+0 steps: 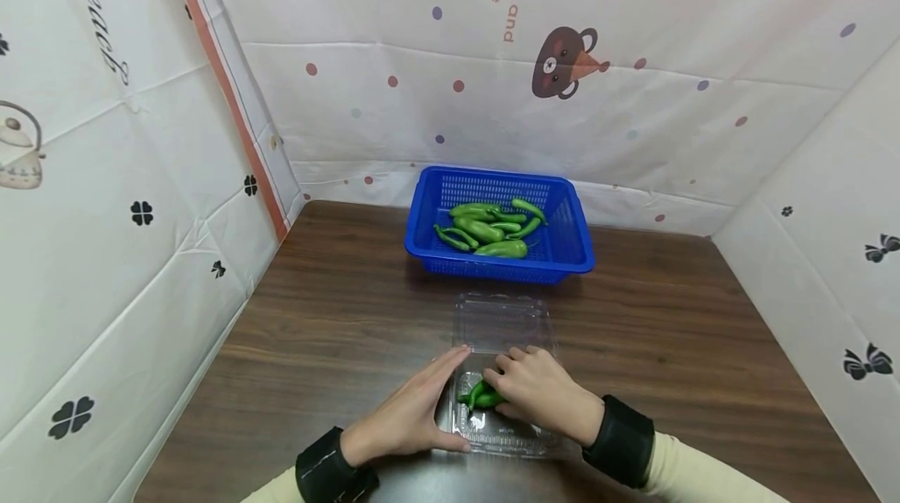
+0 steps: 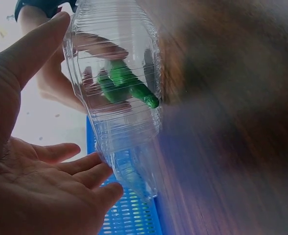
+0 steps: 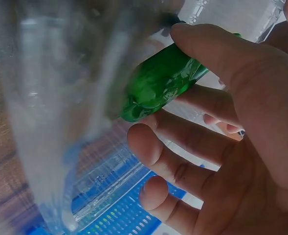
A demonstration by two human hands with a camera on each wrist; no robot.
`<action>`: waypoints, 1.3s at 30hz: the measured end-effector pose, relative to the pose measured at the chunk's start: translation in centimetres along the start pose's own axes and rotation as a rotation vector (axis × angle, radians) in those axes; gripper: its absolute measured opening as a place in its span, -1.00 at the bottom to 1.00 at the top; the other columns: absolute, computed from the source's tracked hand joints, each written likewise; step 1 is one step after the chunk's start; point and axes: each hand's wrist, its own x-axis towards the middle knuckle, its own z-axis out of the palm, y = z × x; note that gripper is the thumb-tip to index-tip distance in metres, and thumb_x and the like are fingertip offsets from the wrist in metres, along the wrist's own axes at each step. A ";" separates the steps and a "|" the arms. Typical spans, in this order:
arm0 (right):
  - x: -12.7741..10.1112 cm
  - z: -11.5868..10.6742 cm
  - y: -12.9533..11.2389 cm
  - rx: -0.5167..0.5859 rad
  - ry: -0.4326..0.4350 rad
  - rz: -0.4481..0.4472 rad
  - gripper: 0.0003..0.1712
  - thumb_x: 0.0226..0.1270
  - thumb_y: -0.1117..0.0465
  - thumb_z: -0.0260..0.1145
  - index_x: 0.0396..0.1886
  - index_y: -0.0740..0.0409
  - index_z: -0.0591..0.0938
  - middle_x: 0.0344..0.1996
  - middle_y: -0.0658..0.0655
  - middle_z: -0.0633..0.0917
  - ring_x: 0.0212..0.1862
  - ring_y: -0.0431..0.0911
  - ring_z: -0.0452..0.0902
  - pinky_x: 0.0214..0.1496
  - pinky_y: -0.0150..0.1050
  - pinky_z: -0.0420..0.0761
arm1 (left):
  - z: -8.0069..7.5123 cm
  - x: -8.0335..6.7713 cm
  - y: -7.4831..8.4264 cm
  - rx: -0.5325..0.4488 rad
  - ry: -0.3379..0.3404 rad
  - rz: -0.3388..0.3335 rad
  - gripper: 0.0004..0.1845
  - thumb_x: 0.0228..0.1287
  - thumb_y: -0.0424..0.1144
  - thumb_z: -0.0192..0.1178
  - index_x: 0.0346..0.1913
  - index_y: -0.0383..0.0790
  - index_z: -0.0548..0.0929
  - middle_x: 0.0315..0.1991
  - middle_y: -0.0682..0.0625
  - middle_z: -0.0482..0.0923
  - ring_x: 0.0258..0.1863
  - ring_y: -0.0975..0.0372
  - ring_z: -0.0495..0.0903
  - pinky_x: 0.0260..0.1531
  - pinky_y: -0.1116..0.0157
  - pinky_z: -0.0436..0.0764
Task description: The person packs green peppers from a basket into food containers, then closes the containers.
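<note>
A clear plastic clamshell box [image 1: 495, 439] lies on the table with its lid [image 1: 502, 323] folded back, away from me. Inside its base are green peppers [image 1: 481, 397], partly covered by my right hand [image 1: 544, 392]. That hand reaches in from the right; in the right wrist view its thumb and fingers grip a shiny green pepper [image 3: 158, 83]. On the box's left side, my left hand [image 1: 408, 413] spreads its thumb and straight fingers along the rim. Seen from the left wrist, the fingertips touch the clear wall [image 2: 129, 122] and the palm holds nothing.
Behind the box stands a blue perforated basket [image 1: 492, 270] with several green peppers [image 1: 478, 230] in it. The brown wooden table [image 1: 337, 315] is enclosed by white printed sheets [image 1: 394, 120] at the back and both sides.
</note>
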 end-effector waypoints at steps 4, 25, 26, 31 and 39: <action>0.0 0.2 -0.1 -0.004 -0.008 0.007 -0.52 0.07 -0.28 0.58 -0.17 -0.10 0.75 -0.34 -0.04 0.72 -0.33 -0.12 0.64 -0.40 -0.24 0.65 | 0.0 0.0 0.0 -0.003 0.001 -0.002 0.30 -0.05 0.22 0.59 0.64 -0.20 0.06 0.62 -0.19 0.06 0.56 0.00 0.15 0.44 -0.07 0.29; -0.3 0.4 -0.3 -0.007 -0.015 -0.003 -0.45 0.05 -0.30 0.58 -0.04 -0.15 0.75 -0.25 -0.08 0.66 -0.31 -0.12 0.62 -0.45 -0.25 0.60 | -0.1 -0.1 -0.1 -0.012 0.009 0.003 0.30 -0.06 0.18 0.61 0.64 -0.21 0.07 0.63 -0.18 0.05 0.56 0.01 0.15 0.44 -0.05 0.30; -0.3 0.4 -0.3 -0.007 -0.017 -0.003 -0.45 0.05 -0.30 0.58 -0.04 -0.15 0.75 -0.25 -0.08 0.66 -0.31 -0.12 0.61 -0.45 -0.25 0.61 | -0.1 -0.1 -0.1 -0.010 0.010 0.004 0.30 -0.06 0.18 0.61 0.63 -0.22 0.08 0.62 -0.18 0.05 0.56 0.01 0.15 0.44 -0.05 0.30; -0.3 0.3 -0.3 0.001 -0.030 0.000 -0.44 0.07 -0.28 0.58 0.00 -0.13 0.74 -0.22 -0.06 0.67 -0.28 -0.11 0.62 -0.39 -0.24 0.65 | -0.1 -0.1 -0.2 -0.017 0.011 0.007 0.29 -0.05 0.18 0.60 0.64 -0.21 0.08 0.62 -0.18 0.05 0.56 0.00 0.15 0.44 -0.05 0.31; -0.5 0.0 -0.1 0.009 -0.056 -0.003 -0.37 0.05 -0.27 0.60 0.07 -0.11 0.73 -0.16 -0.04 0.68 -0.23 -0.10 0.64 -0.32 -0.21 0.69 | 0.0 -0.1 -0.2 -0.024 0.006 0.002 0.28 -0.03 0.20 0.59 0.64 -0.19 0.07 0.63 -0.17 0.03 0.57 0.01 0.13 0.43 -0.07 0.30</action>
